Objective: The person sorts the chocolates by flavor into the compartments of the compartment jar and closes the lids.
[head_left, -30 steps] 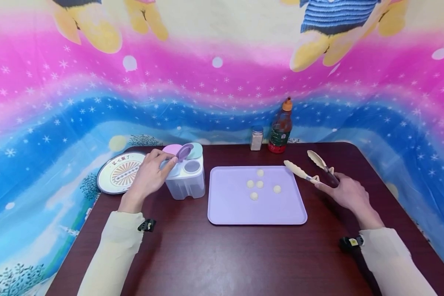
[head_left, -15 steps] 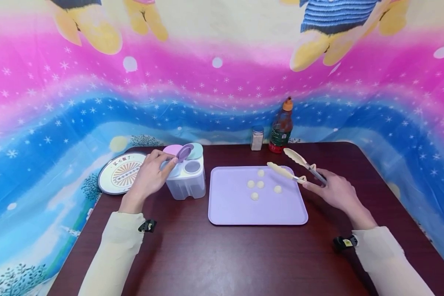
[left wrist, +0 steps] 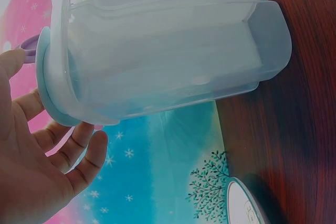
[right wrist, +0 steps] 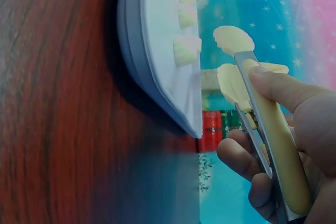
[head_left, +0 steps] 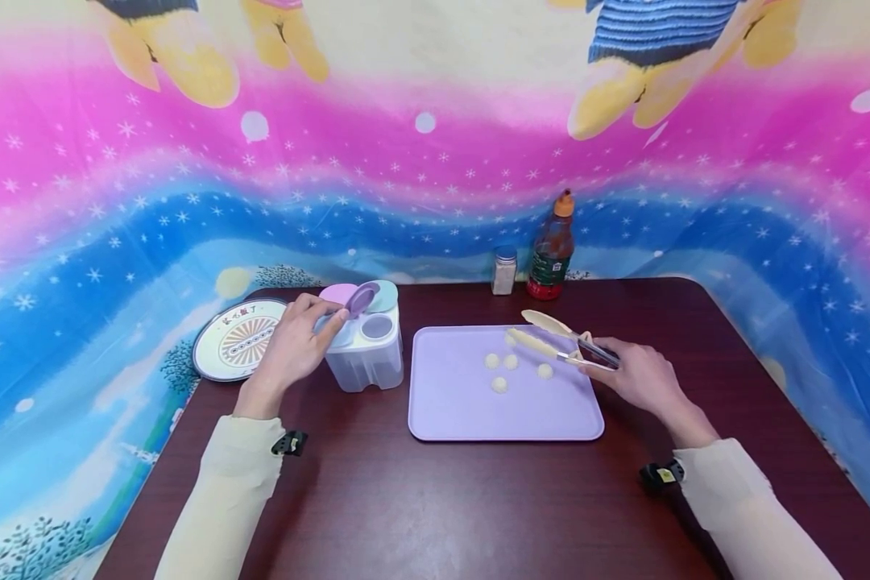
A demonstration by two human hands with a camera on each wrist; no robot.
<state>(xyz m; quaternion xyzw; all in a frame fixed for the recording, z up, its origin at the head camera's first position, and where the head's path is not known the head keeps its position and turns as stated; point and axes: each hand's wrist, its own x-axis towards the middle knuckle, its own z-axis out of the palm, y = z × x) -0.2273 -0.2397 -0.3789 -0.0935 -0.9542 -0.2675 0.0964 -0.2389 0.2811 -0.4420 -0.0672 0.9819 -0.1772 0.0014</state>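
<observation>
My left hand point(head_left: 290, 350) pinches the raised purple lid point(head_left: 362, 298) of a translucent storage box point(head_left: 368, 370) with several coloured lids. Under that lid a round opening point(head_left: 376, 326) shows. In the left wrist view, the fingers point(left wrist: 89, 161) spread beside the box's pale blue lid point(left wrist: 44, 82). My right hand point(head_left: 645, 379) grips a pair of tongs point(head_left: 536, 345) with cream tips, their arms spread apart with nothing between them. The tips hang over the back right part of a lilac tray point(head_left: 464, 415). Several small white balls point(head_left: 499, 385) lie on the tray; the tongs partly cover one at the back.
An oval patterned plate point(head_left: 235, 338) lies left of the box, behind the left wrist. Near the table's back edge stand a blue-capped shaker jar point(head_left: 503, 272) and a red sauce bottle point(head_left: 549, 258). A printed cloth point(head_left: 406, 177) hangs behind the table.
My right hand has moved left with the tongs, from the tray's right side to over the balls, and the tong arms have come closer together. The left hand stays on the purple lid.
</observation>
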